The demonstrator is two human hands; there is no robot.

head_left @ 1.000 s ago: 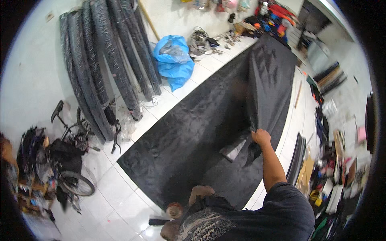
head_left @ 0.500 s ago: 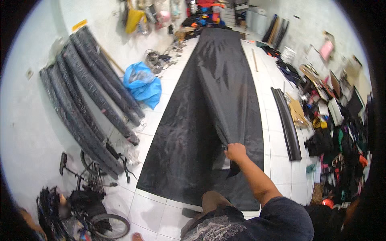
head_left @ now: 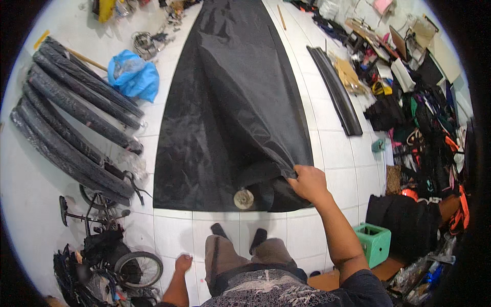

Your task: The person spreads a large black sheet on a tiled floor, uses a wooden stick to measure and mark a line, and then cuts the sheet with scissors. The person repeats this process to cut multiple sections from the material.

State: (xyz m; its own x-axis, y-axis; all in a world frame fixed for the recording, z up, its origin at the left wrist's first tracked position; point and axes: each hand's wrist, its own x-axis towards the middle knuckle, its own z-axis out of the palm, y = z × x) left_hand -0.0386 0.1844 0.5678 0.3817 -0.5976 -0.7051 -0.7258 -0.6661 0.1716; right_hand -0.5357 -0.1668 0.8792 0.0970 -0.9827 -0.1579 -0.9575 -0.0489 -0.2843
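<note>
A long black fabric sheet (head_left: 225,102) lies on the floor ahead of me, with raised folds running toward its near right corner. My right hand (head_left: 309,181) is closed around a bunched part of it close to that corner, pulling the cloth up into a crease. Left of this hand, a round pale disc (head_left: 244,198) with a darker centre rests by the sheet's near edge, beside a lifted fold. My left hand (head_left: 183,262) hangs low over the tiles beside my leg, its fingers curled in, with no held thing visible.
Several plastic-wrapped dark rolls (head_left: 76,97) lean at the left, near a blue plastic bag (head_left: 134,77) and a small bicycle (head_left: 138,268). At the right are a dark roll (head_left: 335,92), a green stool (head_left: 373,243) and a heap of mixed goods (head_left: 419,117).
My view has tipped down toward the sheet's near edge. The right hand, still gripping the cloth, has drawn it nearer and to the right. The pale disc and my left hand now show more fully.
</note>
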